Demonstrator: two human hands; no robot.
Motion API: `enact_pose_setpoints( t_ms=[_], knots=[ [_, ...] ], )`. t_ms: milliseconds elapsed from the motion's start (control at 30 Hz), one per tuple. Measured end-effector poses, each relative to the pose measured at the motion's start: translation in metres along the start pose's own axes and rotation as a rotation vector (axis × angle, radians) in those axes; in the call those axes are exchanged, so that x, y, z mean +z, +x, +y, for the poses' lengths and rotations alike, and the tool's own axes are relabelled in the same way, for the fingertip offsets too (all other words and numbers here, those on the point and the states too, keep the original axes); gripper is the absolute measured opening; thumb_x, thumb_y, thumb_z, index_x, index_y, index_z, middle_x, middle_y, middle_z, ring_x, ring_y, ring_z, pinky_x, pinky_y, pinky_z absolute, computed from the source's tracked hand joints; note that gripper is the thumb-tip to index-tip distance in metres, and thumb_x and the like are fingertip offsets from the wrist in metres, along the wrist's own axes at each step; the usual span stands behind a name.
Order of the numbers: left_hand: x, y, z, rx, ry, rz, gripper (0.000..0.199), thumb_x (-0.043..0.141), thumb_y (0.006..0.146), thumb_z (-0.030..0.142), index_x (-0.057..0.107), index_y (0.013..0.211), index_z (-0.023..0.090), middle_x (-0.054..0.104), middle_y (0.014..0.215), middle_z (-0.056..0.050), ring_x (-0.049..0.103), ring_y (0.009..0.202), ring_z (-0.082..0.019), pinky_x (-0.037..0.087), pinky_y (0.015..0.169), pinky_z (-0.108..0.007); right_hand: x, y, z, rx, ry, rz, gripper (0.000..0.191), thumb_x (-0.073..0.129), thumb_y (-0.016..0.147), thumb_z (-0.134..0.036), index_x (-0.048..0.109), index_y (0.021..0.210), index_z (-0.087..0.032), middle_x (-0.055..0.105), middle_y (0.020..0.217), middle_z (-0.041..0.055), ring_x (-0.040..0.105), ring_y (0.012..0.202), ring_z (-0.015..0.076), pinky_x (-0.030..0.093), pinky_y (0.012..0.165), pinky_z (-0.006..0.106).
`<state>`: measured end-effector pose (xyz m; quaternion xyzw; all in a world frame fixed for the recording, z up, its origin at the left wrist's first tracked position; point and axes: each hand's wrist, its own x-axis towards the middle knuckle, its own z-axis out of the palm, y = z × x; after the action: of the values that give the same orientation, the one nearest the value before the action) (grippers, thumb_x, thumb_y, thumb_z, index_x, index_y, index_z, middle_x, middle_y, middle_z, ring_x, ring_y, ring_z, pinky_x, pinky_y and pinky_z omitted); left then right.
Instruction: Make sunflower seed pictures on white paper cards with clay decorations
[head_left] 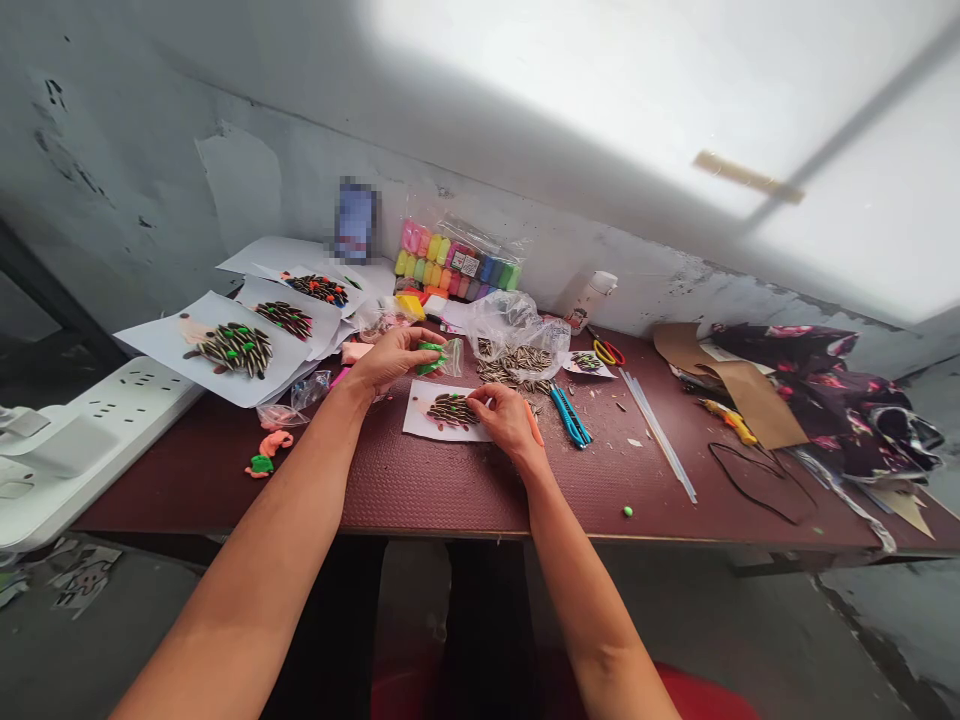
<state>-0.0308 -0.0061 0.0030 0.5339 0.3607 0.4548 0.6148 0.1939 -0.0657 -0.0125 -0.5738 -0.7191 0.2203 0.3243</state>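
1 card [416, 421] lies lengthwise left to right, its right end under the nearer right hand [508, 418], pinched, contents unclear, while the left hand [391, 360] grips green clay [430, 359] beyond it.

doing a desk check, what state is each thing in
left grip, pinching green clay packet
right grip, fingers at seeded card
seeded card, flat
bottle, upright, capped
power strip, plugs inserted
utility knife, lying flat
scissors, blade position unclear
clear bag, crumpled
glue sticks, lying loose
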Motion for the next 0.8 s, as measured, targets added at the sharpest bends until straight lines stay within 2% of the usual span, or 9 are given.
enact_pose_setpoints(
  t_ms=[233, 500, 800],
  knots=[
    [0.0002, 0.0, 0.0006, -0.003, 0.0, -0.001, 0.034, 0.084, 0.074, 0.024, 0.069, 0.103, 0.013, 0.074, 0.084, -0.004, 0.072, 0.071, -0.015, 0.061, 0.07, -0.029, -0.0012, 0.0003, 0.0011, 0.01, -0.013, 0.011, 0.012, 0.064, 0.084, -0.023, 0.075, 0.081, -0.02, 0.073, 0.08, 0.0016, 0.061, 0.073, 0.015, 0.045, 0.075, 0.027],
    [0.0021, -0.0015, 0.0034, -0.013, -0.017, 0.007, 0.031, 0.083, 0.074, 0.02, 0.069, 0.101, 0.013, 0.073, 0.082, -0.004, 0.072, 0.069, -0.014, 0.06, 0.067, -0.026, -0.0022, 0.0009, -0.0006, -0.042, -0.034, -0.012, 0.011, 0.065, 0.084, -0.018, 0.075, 0.081, -0.019, 0.071, 0.081, 0.0028, 0.061, 0.076, 0.0159, 0.045, 0.076, 0.028],
    [0.0006, 0.0005, 0.0015, -0.014, -0.015, -0.009, 0.033, 0.084, 0.073, 0.022, 0.068, 0.101, 0.013, 0.073, 0.083, -0.003, 0.072, 0.07, -0.015, 0.06, 0.069, -0.029, -0.0034, -0.0003, -0.003, -0.059, -0.058, -0.018, 0.013, 0.063, 0.086, -0.021, 0.077, 0.084, -0.02, 0.074, 0.084, 0.0041, 0.062, 0.078, 0.0165, 0.047, 0.078, 0.029]
  ],
)
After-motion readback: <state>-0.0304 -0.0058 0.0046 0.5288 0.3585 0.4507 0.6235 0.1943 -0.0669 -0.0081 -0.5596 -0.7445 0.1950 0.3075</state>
